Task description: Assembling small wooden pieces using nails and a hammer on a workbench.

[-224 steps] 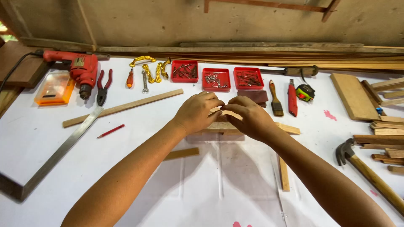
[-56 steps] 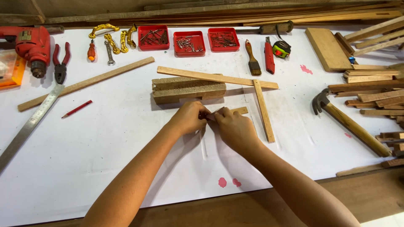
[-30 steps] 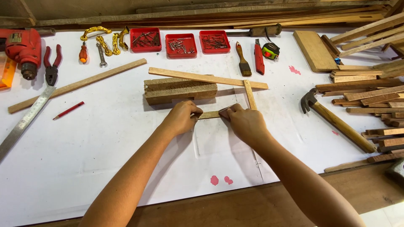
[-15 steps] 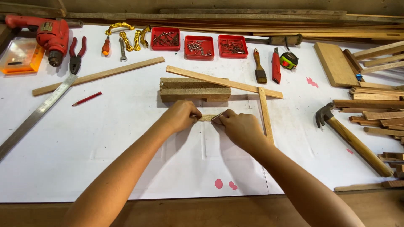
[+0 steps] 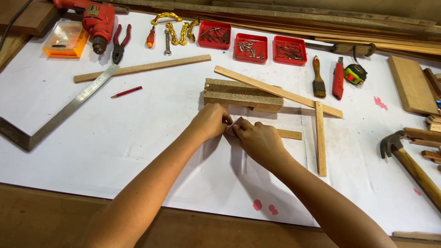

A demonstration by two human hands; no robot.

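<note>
My left hand (image 5: 212, 120) and my right hand (image 5: 258, 139) meet over the white paper sheet (image 5: 138, 133), both pinching the left end of a thin short wooden strip (image 5: 288, 134) that lies flat. Its end lifts slightly between my fingertips. Just beyond my hands sits a rough wooden block (image 5: 242, 94), with a long thin batten (image 5: 280, 91) resting across it at an angle. Another thin strip (image 5: 320, 138) lies upright to the right of my right hand.
Three red trays of nails (image 5: 251, 47) line the back, beside a brush (image 5: 318, 77), red knife (image 5: 338, 79) and tape measure (image 5: 356, 73). A hammer (image 5: 411, 160) lies right. Left are a steel square (image 5: 59, 115), red pencil (image 5: 126, 92), batten (image 5: 142, 68), pliers (image 5: 119, 43) and drill (image 5: 96, 20).
My hands came off the block and strips near the trays and now pinch the short strip's end nearer me. Since a second ago they have barely moved; the view shifted.
</note>
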